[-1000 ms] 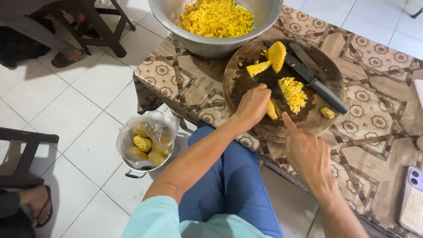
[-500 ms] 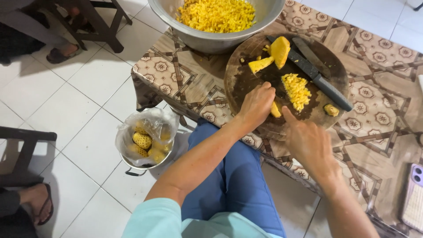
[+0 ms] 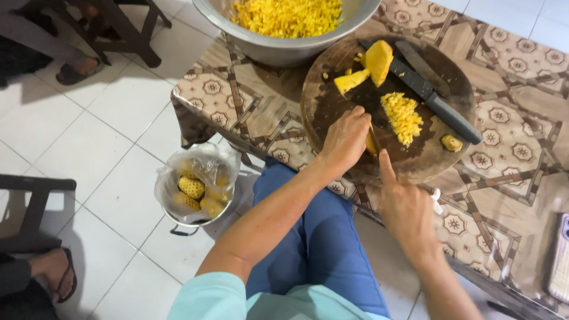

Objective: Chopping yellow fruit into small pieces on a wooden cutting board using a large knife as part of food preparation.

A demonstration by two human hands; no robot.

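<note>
A round dark wooden cutting board (image 3: 323, 106) lies on the patterned table. My left hand (image 3: 345, 141) is closed on a yellow pineapple strip (image 3: 371, 144) at the board's near edge. Just below the board, my right hand (image 3: 406, 207) holds nothing, its index finger pointing up at the rim. A pile of diced pineapple (image 3: 403, 117) sits mid-board. Two larger pineapple pieces (image 3: 368, 68) rest at the far side, and a small chunk (image 3: 452, 143) at the right. A black-handled knife (image 3: 435, 98) lies diagonally across the board, untouched.
A big metal bowl (image 3: 284, 50) full of diced pineapple stands beyond the board. On the tiled floor to the left, a bucket lined with a plastic bag (image 3: 195, 189) holds pineapple peels. Another person's sandalled foot (image 3: 56, 275) is at lower left. A phone (image 3: 560, 255) lies at the table's right edge.
My left hand stays on the strip at the board's near edge. My right hand has shifted slightly closer to the board rim.
</note>
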